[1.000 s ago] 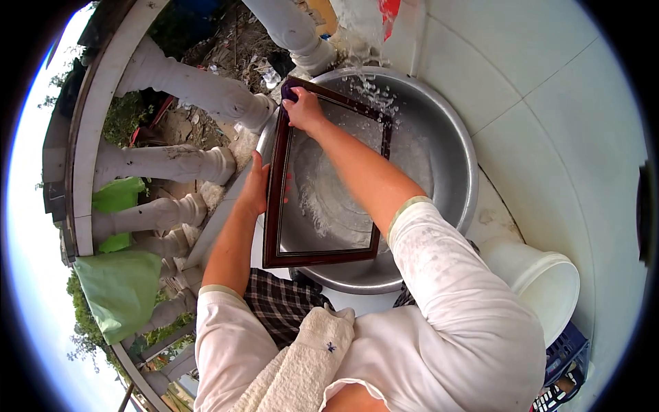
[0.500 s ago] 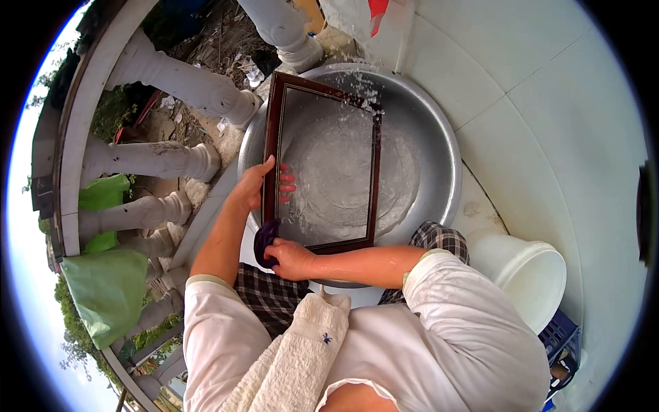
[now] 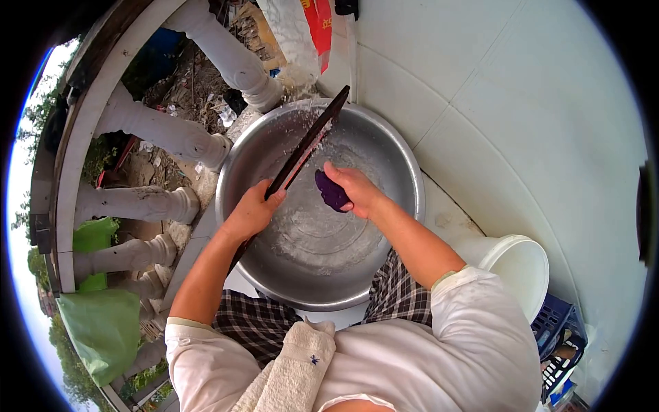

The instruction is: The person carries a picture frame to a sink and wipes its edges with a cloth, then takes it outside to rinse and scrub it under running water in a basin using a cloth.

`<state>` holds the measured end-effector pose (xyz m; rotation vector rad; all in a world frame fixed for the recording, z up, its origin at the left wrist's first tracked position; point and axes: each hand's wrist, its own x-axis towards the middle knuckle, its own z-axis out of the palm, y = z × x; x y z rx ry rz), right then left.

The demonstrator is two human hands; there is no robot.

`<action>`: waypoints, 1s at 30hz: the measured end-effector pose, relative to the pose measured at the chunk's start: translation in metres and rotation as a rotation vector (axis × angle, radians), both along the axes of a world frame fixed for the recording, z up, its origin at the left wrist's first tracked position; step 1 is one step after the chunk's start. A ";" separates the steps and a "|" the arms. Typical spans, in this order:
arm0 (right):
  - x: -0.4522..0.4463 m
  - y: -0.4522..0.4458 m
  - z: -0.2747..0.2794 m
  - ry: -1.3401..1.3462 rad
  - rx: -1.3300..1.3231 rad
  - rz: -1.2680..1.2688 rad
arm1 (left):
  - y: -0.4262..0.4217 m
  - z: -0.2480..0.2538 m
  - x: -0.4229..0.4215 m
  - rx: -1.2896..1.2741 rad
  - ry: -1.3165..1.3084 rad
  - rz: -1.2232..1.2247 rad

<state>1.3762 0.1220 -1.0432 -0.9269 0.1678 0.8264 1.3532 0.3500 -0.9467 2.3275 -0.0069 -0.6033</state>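
Observation:
My left hand is closed round the edge of a dark wooden picture frame, which stands on edge over the basin, so its face is mostly hidden. In my right hand is a bunched dark purple cloth, held just right of the picture frame and apart from it. Beneath both hands lies a wide metal basin with water in it. Water splashes near the frame's far end.
A white bucket stands to the right, with a blue crate behind it. Stone balusters line the left side, and a green cloth hangs there. A tiled wall rises at the right.
The picture frame has turned from lying face-up to standing on edge. My right hand has moved with the purple cloth from its near corner to its right side, over the basin.

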 end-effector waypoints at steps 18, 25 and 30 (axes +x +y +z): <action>-0.022 -0.025 0.062 -0.175 -0.354 -0.307 | 0.132 -0.108 -0.059 0.124 0.748 0.736; -0.002 -0.048 0.021 -0.267 -0.081 -0.250 | 0.165 -0.124 -0.058 -0.935 0.462 1.071; 0.021 -0.056 -0.048 -0.149 -0.041 -0.211 | 0.144 -0.103 -0.033 -0.932 0.175 1.199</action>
